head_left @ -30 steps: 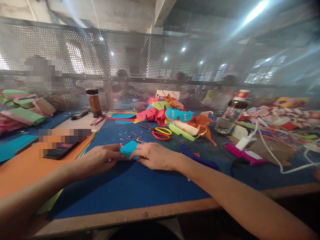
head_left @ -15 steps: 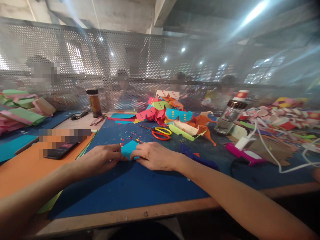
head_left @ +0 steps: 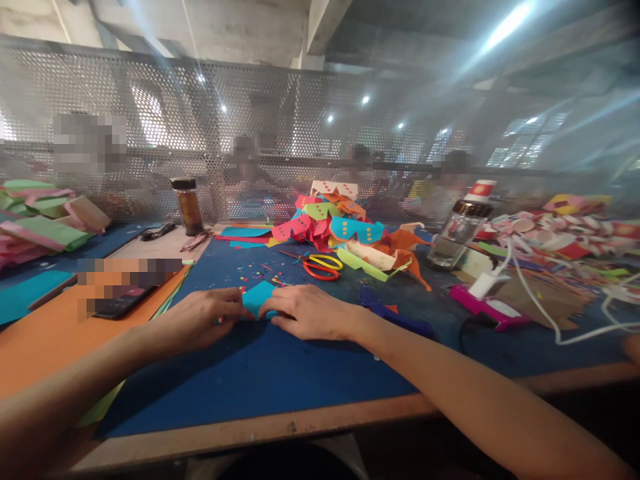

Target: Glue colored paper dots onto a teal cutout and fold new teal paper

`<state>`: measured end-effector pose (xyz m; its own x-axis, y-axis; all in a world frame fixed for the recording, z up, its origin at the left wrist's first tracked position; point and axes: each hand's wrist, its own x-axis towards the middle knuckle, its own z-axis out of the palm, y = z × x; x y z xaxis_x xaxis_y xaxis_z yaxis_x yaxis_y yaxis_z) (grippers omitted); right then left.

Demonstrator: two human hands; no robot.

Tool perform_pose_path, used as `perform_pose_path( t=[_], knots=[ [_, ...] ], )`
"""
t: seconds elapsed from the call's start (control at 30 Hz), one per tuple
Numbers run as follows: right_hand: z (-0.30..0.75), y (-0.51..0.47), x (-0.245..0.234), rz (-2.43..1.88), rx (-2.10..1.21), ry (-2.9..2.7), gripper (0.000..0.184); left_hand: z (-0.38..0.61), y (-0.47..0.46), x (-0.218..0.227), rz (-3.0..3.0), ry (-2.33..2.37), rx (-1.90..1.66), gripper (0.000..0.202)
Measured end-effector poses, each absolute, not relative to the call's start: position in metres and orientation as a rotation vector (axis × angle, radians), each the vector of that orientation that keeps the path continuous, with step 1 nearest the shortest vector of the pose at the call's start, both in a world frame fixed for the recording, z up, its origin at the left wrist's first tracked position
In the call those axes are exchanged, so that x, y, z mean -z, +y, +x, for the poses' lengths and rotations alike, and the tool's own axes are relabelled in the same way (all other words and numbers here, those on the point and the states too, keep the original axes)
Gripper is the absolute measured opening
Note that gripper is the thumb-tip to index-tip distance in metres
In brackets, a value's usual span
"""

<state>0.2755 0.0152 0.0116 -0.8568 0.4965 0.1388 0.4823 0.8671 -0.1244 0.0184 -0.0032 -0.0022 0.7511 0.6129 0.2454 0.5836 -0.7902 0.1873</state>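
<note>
A piece of blue paper (head_left: 259,297) with a peaked top lies on the blue table mat (head_left: 225,393), between my two hands. My left hand (head_left: 205,317) grips its left edge with bent fingers. At its right side, the curled fingers of my right hand (head_left: 310,312) press on the paper; parts of it are hidden under both hands. Just beyond are tiny colored paper scraps (head_left: 257,272) and scissors (head_left: 323,267) with red and yellow handles. Farther back rises a pile of folded colored paper pieces with dots (head_left: 356,230).
Orange sheets (head_left: 45,347) with a phone (head_left: 123,301) lie on the left. A dark-lidded jar (head_left: 188,207) stands behind. To the right are a blue tool (head_left: 395,313), a glass bottle (head_left: 457,233), a pink power strip (head_left: 490,308) with white cables, and heaped paper cups (head_left: 565,233).
Both hands stay almost where they were on the blue paper. The view has shifted very slightly; nothing else has visibly moved.
</note>
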Motion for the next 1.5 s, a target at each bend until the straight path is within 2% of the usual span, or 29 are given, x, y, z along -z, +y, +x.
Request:
perform_pose_path(
  t=[0.33, 0.57, 1.1, 1.23, 1.37, 1.5],
  knots=[
    [0.276, 0.015, -0.011, -0.78, -0.167, -2.861, 0.026, 0.017, 0.0, 0.005, 2.854, 0.964, -0.456, 0.043],
    [0.276, 0.016, -0.01, -0.805, -0.147, -2.871, 0.027, 0.018, -0.004, 0.001, 2.866, 0.968, -0.411, 0.05],
    [0.28, 0.019, -0.014, -0.793, -0.245, -2.825, 0.019, 0.017, 0.002, 0.003, 2.776, 1.021, -0.513, 0.026],
    [0.272, 0.019, -0.009, -0.95, -0.315, -2.702, 0.011, 0.023, 0.001, 0.005, 2.705, 1.127, -0.519, 0.021],
    [0.26, 0.02, 0.0, -1.156, -0.417, -2.543, 0.009, 0.031, 0.0, 0.008, 2.617, 1.266, -0.531, 0.017],
    [0.256, 0.018, 0.004, -1.216, -0.374, -2.53, 0.009, 0.04, 0.001, 0.013, 2.565, 1.395, -0.583, 0.012]
  ],
)
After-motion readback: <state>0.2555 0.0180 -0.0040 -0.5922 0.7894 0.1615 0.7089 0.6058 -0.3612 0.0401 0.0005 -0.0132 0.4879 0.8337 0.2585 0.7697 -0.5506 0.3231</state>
